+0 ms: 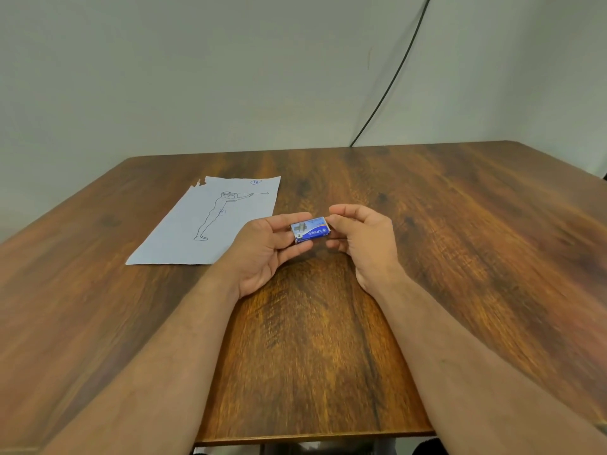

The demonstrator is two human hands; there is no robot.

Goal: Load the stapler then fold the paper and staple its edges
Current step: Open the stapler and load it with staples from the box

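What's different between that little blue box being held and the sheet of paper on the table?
The blue box is small and blocky; the sheet of paper is far larger and flat. The box is held above the table between the left hand and right hand; the paper lies untouched on the wood. The box carries colourful print; the paper bears a line drawing of a figure and has a torn corner. Both are rectangular.

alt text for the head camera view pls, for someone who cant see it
Two bare hands, left hand and right hand, hold a small blue staple box between them above a wooden table. A sheet of paper with a line drawing of a standing figure lies flat to the left, one far corner torn. No stapler is in view.
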